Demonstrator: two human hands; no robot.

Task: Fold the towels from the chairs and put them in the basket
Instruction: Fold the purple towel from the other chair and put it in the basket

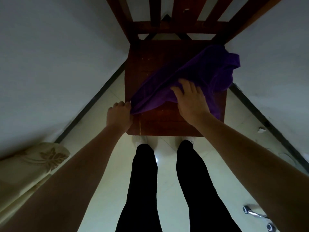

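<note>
One crumpled purple cloth towel [192, 72] mid-frame: my left hand [119, 113] pinches its corner, right hand [189, 96] presses open-fingered; spreading, I judge, fold next.

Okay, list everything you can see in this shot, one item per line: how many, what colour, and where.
towel: one, purple, crumpled diagonally across the chair seat, far end over the right edge
chair: one, reddish-brown wood, straight ahead in a corner
patterned fabric: one, cream with leaf pattern, lower left
wheeled metal base: one, silver, two castors showing, lower right floor
scrap: one, white, floor by the right wall
legs: two, black trousers, before the chair
shoes: two, white, at the seat's front edge
left hand: grips the towel's near corner
right hand: fingers spread, resting on the towel
</note>
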